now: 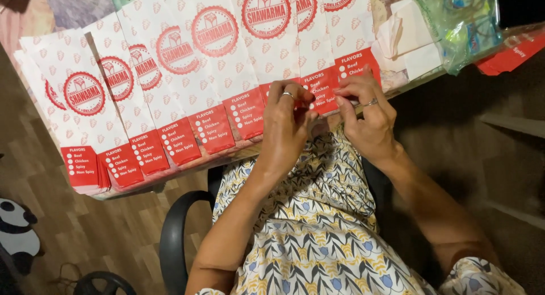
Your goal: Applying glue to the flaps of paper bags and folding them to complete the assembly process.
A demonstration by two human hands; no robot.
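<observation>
Both hands meet at the desk's (187, 161) near edge: left hand (285, 124) and right hand (368, 116) pinch the red bottom end of one paper bag (325, 51), hiding it. More bags (170, 73) overlap leftward; far ends are cut off.

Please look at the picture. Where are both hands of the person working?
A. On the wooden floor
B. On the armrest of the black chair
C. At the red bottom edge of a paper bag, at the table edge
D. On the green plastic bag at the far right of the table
C: the left hand and the right hand meet with fingertips pinching the red lower edge of one paper bag in the overlapping row at the table edge.
</observation>
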